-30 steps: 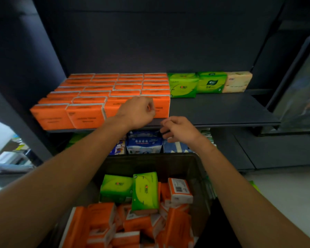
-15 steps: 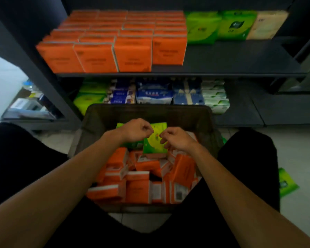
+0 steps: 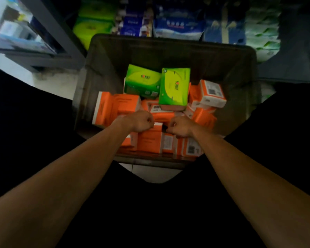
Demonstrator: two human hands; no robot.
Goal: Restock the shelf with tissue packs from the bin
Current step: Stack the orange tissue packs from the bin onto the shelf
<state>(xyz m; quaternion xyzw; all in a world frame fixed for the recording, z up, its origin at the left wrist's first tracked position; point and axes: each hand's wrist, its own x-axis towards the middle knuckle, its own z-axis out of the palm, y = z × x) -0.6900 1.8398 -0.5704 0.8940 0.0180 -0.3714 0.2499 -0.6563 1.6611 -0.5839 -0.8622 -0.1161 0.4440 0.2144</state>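
A dark bin [image 3: 113, 58] stands between my knees, holding several orange tissue packs [image 3: 115, 108] and two green tissue packs [image 3: 141, 81] leaning at the back of the pile. My left hand [image 3: 141, 122] hovers with curled fingers at the top edge of an upright orange pack [image 3: 149, 140]. My right hand [image 3: 181, 127] is beside it, fingers also curled, above other orange packs near the front wall. Neither hand visibly holds a pack. The upper shelf is out of view.
Behind the bin the lower shelf holds blue packs [image 3: 177, 25], green packs [image 3: 91, 27] and white-green packs [image 3: 263, 33]. A grey shelf post [image 3: 48, 27] slants at the left. My dark-clothed legs [image 3: 34, 131] flank the bin on both sides.
My view has tilted down from the shelf into the bin. Both hands came away from the orange row on the shelf and dropped to the orange packs at the bin's front.
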